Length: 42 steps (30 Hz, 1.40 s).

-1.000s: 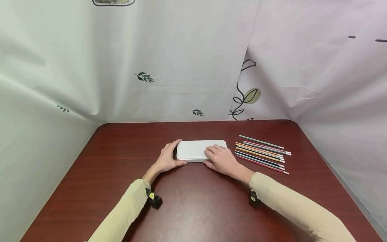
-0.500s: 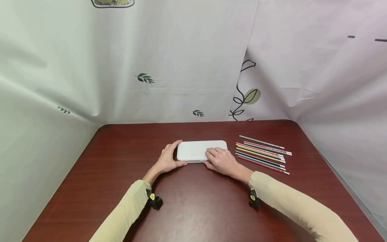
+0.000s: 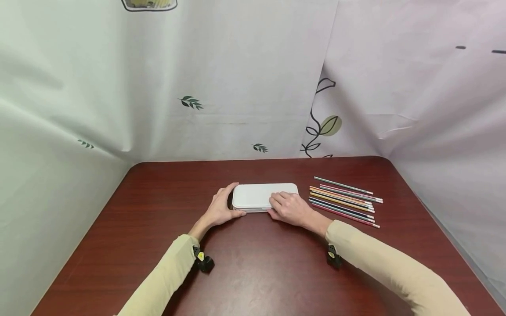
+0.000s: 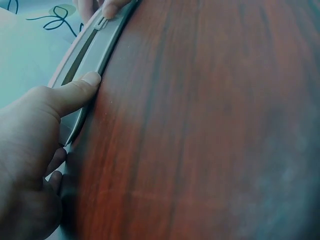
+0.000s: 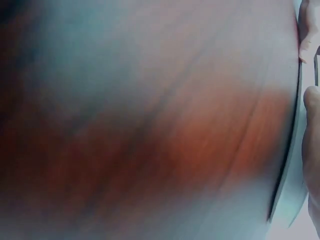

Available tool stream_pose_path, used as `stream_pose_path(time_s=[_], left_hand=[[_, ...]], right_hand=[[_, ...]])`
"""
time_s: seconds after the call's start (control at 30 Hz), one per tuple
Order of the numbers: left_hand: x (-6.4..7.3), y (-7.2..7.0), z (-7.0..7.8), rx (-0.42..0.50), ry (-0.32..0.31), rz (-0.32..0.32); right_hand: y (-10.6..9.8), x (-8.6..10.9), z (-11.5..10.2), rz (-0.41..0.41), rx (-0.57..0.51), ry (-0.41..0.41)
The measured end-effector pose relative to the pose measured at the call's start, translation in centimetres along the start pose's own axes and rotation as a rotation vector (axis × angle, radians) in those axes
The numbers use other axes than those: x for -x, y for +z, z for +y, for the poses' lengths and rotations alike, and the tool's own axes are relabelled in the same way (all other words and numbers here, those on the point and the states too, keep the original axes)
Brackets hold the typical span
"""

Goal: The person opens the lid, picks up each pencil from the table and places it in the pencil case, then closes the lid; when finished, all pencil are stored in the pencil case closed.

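Note:
A flat white pencil case (image 3: 253, 195) with rounded corners lies on the table. My left hand (image 3: 218, 208) grips its left end, thumb against the front side and fingers round to the back. In the left wrist view, that thumb (image 4: 82, 90) presses on the front side, beside a narrow dark gap under the lid and a small clasp (image 4: 101, 23). With its fingers bent over the front right of the lid, my right hand (image 3: 290, 208) pinches the front edge, thumb below. The right wrist view catches only part of the case (image 5: 295, 165) and my fingers.
Several striped and coloured pencils (image 3: 341, 199) lie side by side to the right of the case, erasers pointing right. The dark red wooden table (image 3: 253, 263) is bounded by a pale printed curtain (image 3: 237, 87) at the back and sides.
The fingers of my right hand have drawn slightly toward the front edge of the lid. My left hand keeps its hold, and the pencils stay where they were.

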<state>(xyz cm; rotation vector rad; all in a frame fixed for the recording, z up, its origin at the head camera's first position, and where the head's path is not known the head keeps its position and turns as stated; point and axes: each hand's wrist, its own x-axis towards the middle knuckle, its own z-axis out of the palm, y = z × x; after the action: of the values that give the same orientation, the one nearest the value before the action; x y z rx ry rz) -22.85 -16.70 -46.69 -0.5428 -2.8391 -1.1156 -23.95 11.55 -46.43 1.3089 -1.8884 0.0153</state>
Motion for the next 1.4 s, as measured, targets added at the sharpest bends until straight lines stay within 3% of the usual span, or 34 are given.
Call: stream_pose_path(time_s=[0.37, 0.6, 0.87, 1.0, 1.2, 1.4], left_hand=[[0.3, 0.3, -0.1, 0.015, -0.007, 0.0], [0.4, 0.2, -0.1, 0.021, 0.011, 0.022], [0.4, 0.2, 0.0, 0.023, 0.005, 0.01], [0.3, 0.3, 0.0, 0.019, 0.036, 0.008], [0.3, 0.2, 0.0, 0.014, 0.055, 0.007], [0.2, 0.0, -0.2, 0.031, 0.082, 0.026]], right_hand=[[-1.6, -0.1, 0.9, -0.016, -0.166, 0.12], [-3.0, -0.2, 2.4, -0.065, -0.356, 0.23], [-4.0, 0.2, 4.0, -0.015, -0.462, 0.303], [-4.4, 0.2, 5.0, 0.012, -0.511, 0.364], [-4.7, -0.4, 6.5, 0.04, -0.563, 0.486], [-4.5, -0.9, 7.8, -0.001, -0.578, 0.69]])
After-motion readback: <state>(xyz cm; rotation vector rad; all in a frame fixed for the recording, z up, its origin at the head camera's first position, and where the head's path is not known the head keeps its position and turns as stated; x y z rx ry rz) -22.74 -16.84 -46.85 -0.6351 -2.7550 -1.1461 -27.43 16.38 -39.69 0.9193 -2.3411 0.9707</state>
